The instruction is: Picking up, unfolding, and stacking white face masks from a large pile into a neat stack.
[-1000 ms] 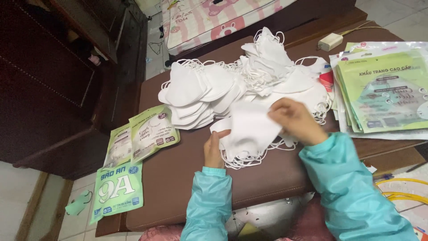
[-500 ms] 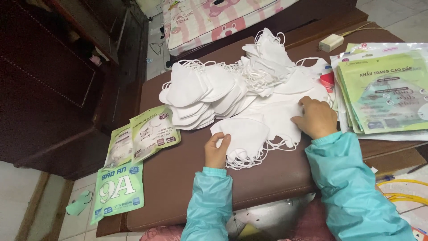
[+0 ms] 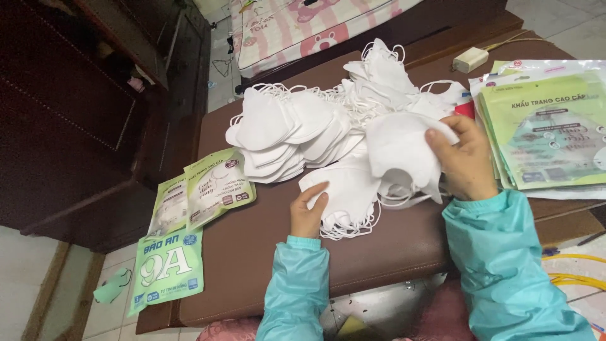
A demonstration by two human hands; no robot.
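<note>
My left hand [image 3: 307, 213] rests on a small stack of folded white face masks [image 3: 347, 196] lying on the brown padded bench [image 3: 252, 252], pinning its near left edge. My right hand [image 3: 464, 158] is raised slightly and pinches one white mask [image 3: 398, 148] by its right edge, holding it just above and to the right of that stack. Behind both hands spreads a big loose heap of white masks [image 3: 297, 129] with ear loops tangled among them. Both arms wear turquoise sleeves.
Several green and white flat pouches [image 3: 543, 129] are stacked on the right. Filled green mask packets [image 3: 208, 192] and a larger one [image 3: 167, 268] lie on the bench's left end. A small white box with a cord [image 3: 470, 60] sits at the back. A green mask [image 3: 110, 287] lies on the floor.
My right hand went right into the heap, then came back holding a single mask lifted over the stack. My left hand stayed on the stack's edge.
</note>
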